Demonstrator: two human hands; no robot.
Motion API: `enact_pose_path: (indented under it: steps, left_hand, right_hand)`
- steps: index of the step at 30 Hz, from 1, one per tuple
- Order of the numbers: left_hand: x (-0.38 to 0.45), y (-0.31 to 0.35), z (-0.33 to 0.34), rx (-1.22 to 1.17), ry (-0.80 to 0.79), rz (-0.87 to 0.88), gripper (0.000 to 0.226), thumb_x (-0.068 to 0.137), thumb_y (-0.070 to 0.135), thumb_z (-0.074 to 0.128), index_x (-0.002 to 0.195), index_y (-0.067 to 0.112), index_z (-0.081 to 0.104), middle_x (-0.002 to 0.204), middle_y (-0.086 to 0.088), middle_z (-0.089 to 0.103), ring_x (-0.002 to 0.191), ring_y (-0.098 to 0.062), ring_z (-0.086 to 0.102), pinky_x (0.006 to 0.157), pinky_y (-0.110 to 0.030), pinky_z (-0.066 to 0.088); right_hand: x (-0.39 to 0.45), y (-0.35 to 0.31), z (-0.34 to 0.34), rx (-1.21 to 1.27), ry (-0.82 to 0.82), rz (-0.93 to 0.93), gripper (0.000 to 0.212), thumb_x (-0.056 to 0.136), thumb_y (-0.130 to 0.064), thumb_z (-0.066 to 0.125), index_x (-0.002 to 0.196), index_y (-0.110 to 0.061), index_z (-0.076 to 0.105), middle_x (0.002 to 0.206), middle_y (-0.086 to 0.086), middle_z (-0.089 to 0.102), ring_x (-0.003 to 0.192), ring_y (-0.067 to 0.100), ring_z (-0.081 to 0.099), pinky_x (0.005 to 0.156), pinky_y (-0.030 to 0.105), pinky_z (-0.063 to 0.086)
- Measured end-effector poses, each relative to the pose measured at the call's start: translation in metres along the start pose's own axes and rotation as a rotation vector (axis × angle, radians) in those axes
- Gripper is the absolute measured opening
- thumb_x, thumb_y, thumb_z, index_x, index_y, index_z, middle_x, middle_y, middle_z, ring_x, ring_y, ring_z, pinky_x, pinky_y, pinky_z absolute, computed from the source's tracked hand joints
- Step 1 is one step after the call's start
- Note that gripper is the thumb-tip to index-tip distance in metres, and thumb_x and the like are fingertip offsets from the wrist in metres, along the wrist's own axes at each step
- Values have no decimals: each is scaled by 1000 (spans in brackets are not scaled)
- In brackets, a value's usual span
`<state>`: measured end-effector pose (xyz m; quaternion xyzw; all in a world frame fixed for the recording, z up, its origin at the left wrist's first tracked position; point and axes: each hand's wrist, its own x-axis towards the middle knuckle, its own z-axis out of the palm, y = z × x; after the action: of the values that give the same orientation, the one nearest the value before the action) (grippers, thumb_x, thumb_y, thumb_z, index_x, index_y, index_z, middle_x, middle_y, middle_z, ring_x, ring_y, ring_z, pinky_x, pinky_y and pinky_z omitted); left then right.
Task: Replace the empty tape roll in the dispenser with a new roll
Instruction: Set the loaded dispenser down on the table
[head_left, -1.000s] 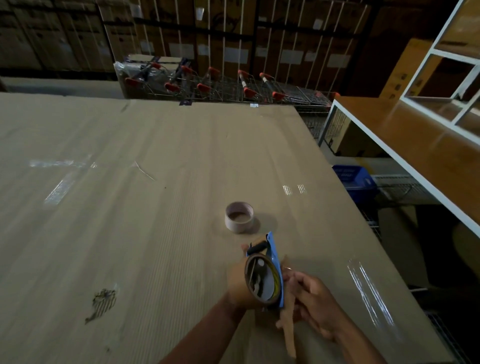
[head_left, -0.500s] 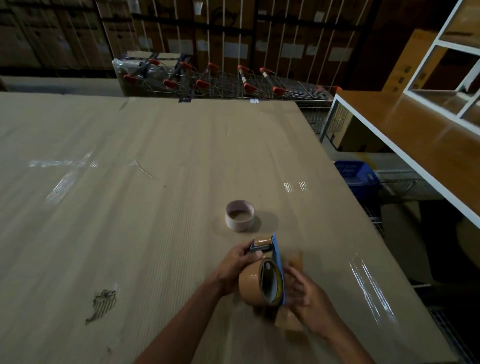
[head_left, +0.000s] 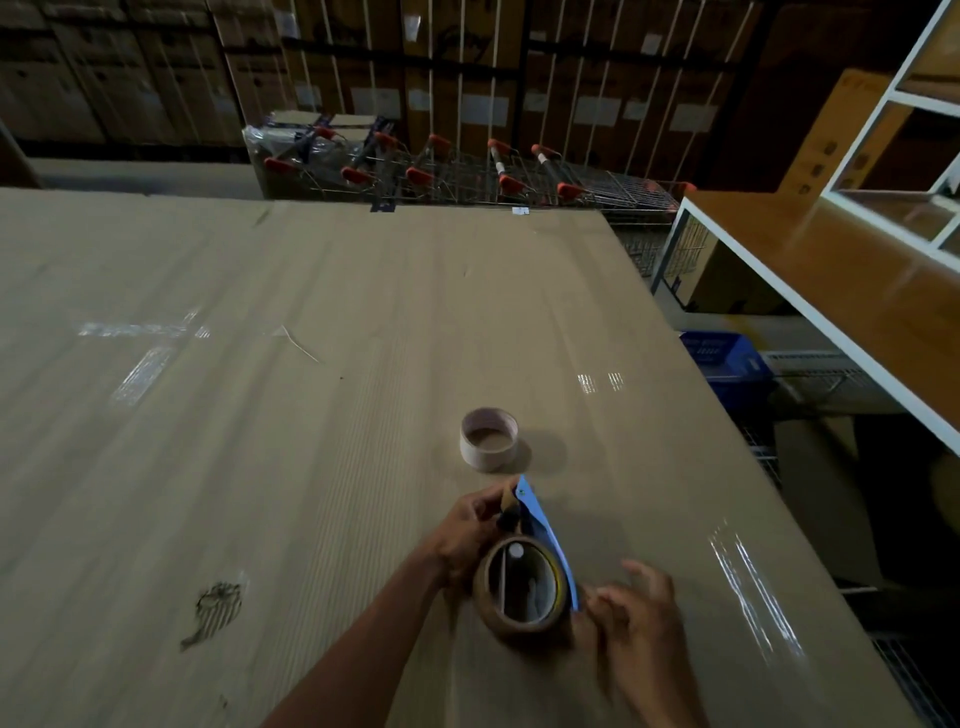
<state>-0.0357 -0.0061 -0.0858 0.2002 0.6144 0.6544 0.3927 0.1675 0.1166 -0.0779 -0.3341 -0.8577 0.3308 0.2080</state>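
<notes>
Brown new roll (head_left: 521, 592) sits in the blue dispenser (head_left: 545, 530), gripped by the left hand (head_left: 470, 535); right hand (head_left: 631, 613) hovers relaxed beside it. Empty core (head_left: 488, 439) stands nearby on the tabletop (head_left: 260, 467).

Matt corrugated cardboard table (head_left: 260, 467); glossy brown tape roll (head_left: 491, 618).

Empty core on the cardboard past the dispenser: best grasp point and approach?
Take the empty core from straight above. It stands on end with its open mouth up, so one finger can drop inside and the thumb outside, pinching the thin wall on the near rim. It stands apart from the dispenser and both hands, so the top looks unobstructed. A side squeeze would probably flex the thin wall.
</notes>
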Motion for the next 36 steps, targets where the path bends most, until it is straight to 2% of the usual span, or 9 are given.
enact_pose_path:
  steps: [3,9,15,22,23,25,29,33,36]
  left_hand:
    - [2,4,0,96,1,-6,49,85,-14,58,113,24,71,118,-1,71,116,-25,64,99,-39,53]
    - [6,16,6,346,-30,27,44,83,-20,59,105,17,70,93,24,74,91,12,66,80,-11,53]
    - [8,27,9,642,27,178,36,75,-4,65,105,13,76,98,4,76,94,-3,68,79,-15,51]
    - [14,27,-3,510,37,-3,65,66,11,63,130,21,63,103,-6,76,96,-19,73,91,-43,59]
    - [14,27,-2,490,58,-27,63,68,11,66,130,19,63,101,-6,76,95,-20,73,91,-44,59]
    - [16,29,-1,448,93,-62,55,75,7,69,128,14,63,97,-7,76,92,-23,73,88,-45,60]
    - [14,31,1,408,109,-93,48,76,8,74,123,11,65,97,-12,75,93,-29,74,87,-49,60]
    - [12,31,2,463,97,-74,51,71,20,73,122,13,66,95,-10,76,90,-24,74,85,-47,61]
    - [10,33,3,483,97,-68,43,81,15,74,122,13,65,97,-9,75,91,-21,74,85,-44,61]
  right_hand:
    - [-6,-5,-17,84,-94,65,28,71,-11,78,63,-37,73,61,-30,64,60,-3,64,61,-1,40]
    - [-14,11,-35,282,-214,348,29,69,-3,76,81,-22,57,51,10,67,37,19,58,41,25,49]
    - [1,16,-26,363,-308,307,37,75,15,65,64,-18,75,63,3,74,58,6,64,58,16,48]
    - [28,26,-46,579,-208,313,21,78,-1,71,66,-15,79,90,3,77,84,8,70,73,8,51]
    - [33,25,-55,629,-193,357,8,73,-21,78,70,-13,79,91,3,77,85,9,70,74,9,52]
    - [49,37,-70,814,-154,397,46,60,-42,81,87,-6,74,106,4,72,86,7,69,82,16,54]
    - [74,43,-90,895,-123,546,38,96,1,42,132,11,44,128,16,51,117,27,54,112,40,35]
    - [105,45,-105,721,177,600,20,85,20,46,96,10,59,60,9,71,63,21,71,64,29,60]
    - [135,47,-113,608,156,630,14,84,13,56,95,4,59,68,18,68,51,18,70,45,24,57]
